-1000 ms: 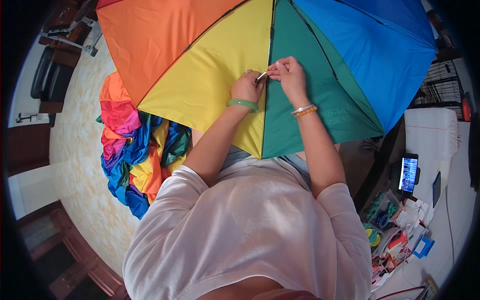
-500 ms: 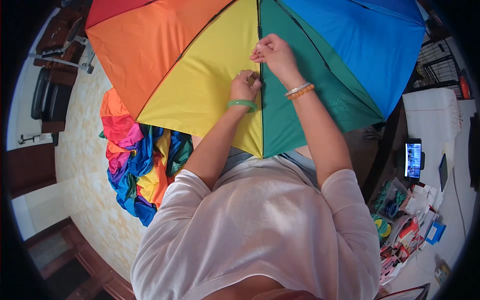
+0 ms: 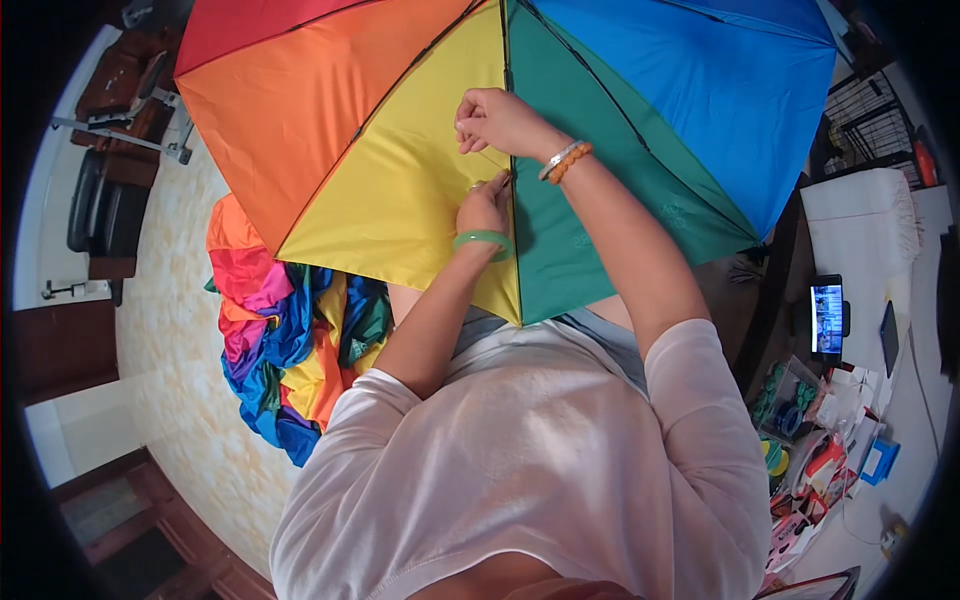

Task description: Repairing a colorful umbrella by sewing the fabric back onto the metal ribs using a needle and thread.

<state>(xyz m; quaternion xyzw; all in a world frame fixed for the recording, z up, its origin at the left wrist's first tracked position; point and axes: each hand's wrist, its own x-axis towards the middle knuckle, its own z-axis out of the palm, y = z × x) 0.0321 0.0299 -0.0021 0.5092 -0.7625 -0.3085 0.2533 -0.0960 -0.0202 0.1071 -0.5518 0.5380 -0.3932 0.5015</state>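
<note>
A rainbow umbrella [image 3: 345, 190] lies spread over my lap, its dark ribs showing. At the seam between the yellow and green panels, my left hand [image 3: 485, 208], with a green bangle at the wrist, pinches the cloth beside a rib. Just above it, my right hand [image 3: 497, 122] is closed with its fingertips together, held over the yellow panel. A thin thread-like strand [image 3: 492, 158] runs between the right fingers and the left fingertips. Any needle is too small to make out. A silver bracelet and an orange beaded one circle the right wrist.
A heap of multicoloured umbrella cloth [image 3: 290, 360] lies at my left. To the right, a white table [image 3: 890, 480] holds a lit phone [image 3: 826, 318], a clear box of green spools [image 3: 785, 400] and assorted small tools. A black wire cage [image 3: 860, 125] stands farther back.
My right hand has moved left and slightly down, across the seam over the yellow panel. My left hand has lowered slightly, staying at the seam. The umbrella has shifted a little.
</note>
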